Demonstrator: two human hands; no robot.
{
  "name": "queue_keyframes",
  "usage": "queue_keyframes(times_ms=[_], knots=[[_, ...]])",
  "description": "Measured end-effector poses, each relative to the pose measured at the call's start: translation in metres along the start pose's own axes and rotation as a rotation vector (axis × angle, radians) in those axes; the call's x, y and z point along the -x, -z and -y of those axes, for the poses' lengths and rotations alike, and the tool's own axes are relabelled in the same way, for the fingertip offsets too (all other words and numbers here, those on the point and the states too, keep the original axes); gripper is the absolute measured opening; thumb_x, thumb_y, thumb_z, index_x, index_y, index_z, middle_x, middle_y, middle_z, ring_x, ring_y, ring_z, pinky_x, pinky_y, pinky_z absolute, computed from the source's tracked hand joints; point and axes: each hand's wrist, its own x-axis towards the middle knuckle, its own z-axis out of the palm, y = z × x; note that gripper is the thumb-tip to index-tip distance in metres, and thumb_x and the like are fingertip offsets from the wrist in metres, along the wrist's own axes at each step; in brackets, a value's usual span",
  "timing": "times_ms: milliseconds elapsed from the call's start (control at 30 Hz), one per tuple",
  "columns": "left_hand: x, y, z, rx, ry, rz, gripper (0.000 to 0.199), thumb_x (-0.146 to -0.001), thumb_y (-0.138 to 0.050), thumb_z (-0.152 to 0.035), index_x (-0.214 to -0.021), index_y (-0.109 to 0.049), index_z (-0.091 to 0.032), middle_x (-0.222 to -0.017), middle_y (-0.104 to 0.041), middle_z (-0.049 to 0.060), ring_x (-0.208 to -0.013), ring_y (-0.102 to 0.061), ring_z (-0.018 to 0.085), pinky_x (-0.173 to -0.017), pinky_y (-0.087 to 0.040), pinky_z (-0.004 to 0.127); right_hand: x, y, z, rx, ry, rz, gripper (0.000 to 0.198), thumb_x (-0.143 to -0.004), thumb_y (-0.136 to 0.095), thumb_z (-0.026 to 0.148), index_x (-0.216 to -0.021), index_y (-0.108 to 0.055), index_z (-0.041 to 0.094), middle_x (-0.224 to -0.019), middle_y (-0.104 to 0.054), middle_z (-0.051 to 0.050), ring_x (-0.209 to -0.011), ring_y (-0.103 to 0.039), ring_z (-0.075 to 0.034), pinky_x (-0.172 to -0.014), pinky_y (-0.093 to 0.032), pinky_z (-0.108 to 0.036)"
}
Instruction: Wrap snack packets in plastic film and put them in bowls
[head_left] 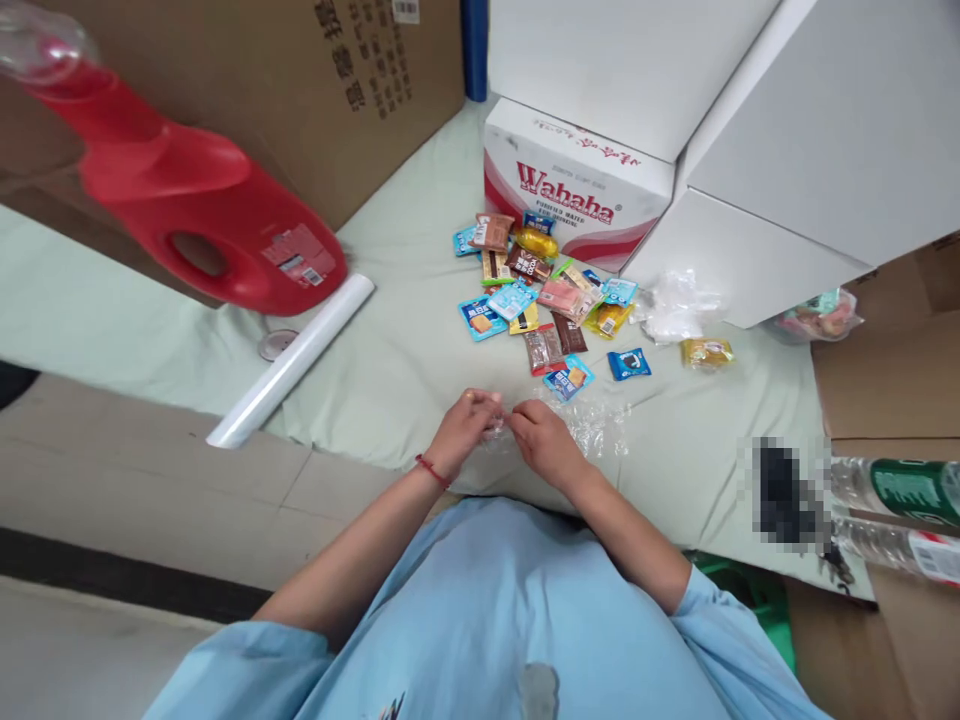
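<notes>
Close together near the table's front edge, my left hand (471, 425) and my right hand (541, 435) pinch a clear plastic bag (600, 425), which lies crumpled below and to the right of them. Both sets of fingers are closed on the thin film. Just beyond the hands spreads a pile of small wrapped snacks (570, 298). Nearest to my right hand is a light-blue snack packet (570, 378). A dark-blue packet (629, 364) and a yellow packet (707, 352) lie apart on the right.
A white roll (292, 360) and a large red jug (217, 220) stand to the left. Behind the snacks is a Wahaha carton (577, 185). Crumpled clear bags (681, 305) lie on the pale green cloth (405, 370). Plastic bottles (900, 490) are at the right edge.
</notes>
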Motion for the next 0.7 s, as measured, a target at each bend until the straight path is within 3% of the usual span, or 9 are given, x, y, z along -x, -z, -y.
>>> queue_keyframes(times_ms=[133, 333, 467, 567, 633, 700], knots=[[-0.013, -0.001, 0.008, -0.074, -0.101, 0.026, 0.035, -0.074, -0.078, -0.049, -0.066, -0.059, -0.021, -0.059, -0.058, -0.003, -0.059, -0.052, 0.014, -0.059, -0.038, 0.027, 0.010, 0.004, 0.006, 0.003, 0.058, -0.012, 0.035, -0.102, -0.042, 0.016, -0.117, -0.073, 0.023, -0.117, -0.068, -0.009, -0.102, -0.057, -0.023, -0.092, -0.050, -0.037], [-0.014, 0.003, 0.021, 0.029, -0.125, -0.092, 0.033, -0.084, -0.066, -0.052, -0.071, -0.057, -0.023, -0.066, -0.064, -0.001, -0.062, -0.056, 0.016, -0.063, -0.044, 0.029, 0.052, 0.022, 0.002, -0.004, -0.040, -0.269, 0.031, -0.102, -0.046, 0.020, -0.113, -0.075, 0.024, -0.112, -0.071, -0.012, -0.100, -0.063, -0.024, -0.089, -0.054, -0.041], [-0.008, 0.013, 0.026, 0.090, -0.115, -0.179, 0.034, -0.084, -0.064, -0.055, -0.075, -0.057, -0.023, -0.073, -0.067, 0.000, -0.064, -0.059, 0.017, -0.064, -0.047, 0.029, 0.097, 0.031, 0.000, -0.009, -0.184, -0.347, 0.029, -0.101, -0.049, 0.022, -0.113, -0.075, 0.026, -0.108, -0.071, -0.012, -0.097, -0.066, -0.026, -0.087, -0.057, -0.045], [0.005, 0.034, 0.029, 0.021, -0.075, -0.160, 0.034, -0.079, -0.070, -0.055, -0.074, -0.060, -0.023, -0.076, -0.069, 0.002, -0.067, -0.061, 0.018, -0.065, -0.049, 0.030, 0.133, 0.039, -0.002, -0.069, -0.238, -0.200, 0.028, -0.100, -0.050, 0.023, -0.111, -0.075, 0.028, -0.106, -0.072, -0.011, -0.097, -0.068, -0.026, -0.085, -0.059, -0.044], [0.017, 0.055, 0.029, -0.141, -0.029, -0.001, 0.032, -0.073, -0.078, -0.051, -0.077, -0.065, -0.022, -0.074, -0.068, 0.002, -0.068, -0.061, 0.019, -0.064, -0.048, 0.030, 0.154, 0.050, -0.004, -0.150, -0.248, 0.026, 0.027, -0.099, -0.053, 0.025, -0.115, -0.074, 0.030, -0.111, -0.073, -0.009, -0.099, -0.070, -0.025, -0.083, -0.061, -0.041], [0.028, 0.079, 0.025, -0.279, -0.011, 0.175, 0.038, -0.065, -0.085, -0.045, -0.093, -0.072, -0.022, -0.082, -0.071, 0.004, -0.076, -0.065, 0.023, -0.062, -0.048, 0.030, 0.167, 0.066, -0.009, -0.233, -0.298, 0.150, 0.027, -0.099, -0.057, 0.031, -0.122, -0.072, 0.030, -0.118, -0.072, -0.009, -0.096, -0.071, -0.025, -0.077, -0.061, -0.037]])
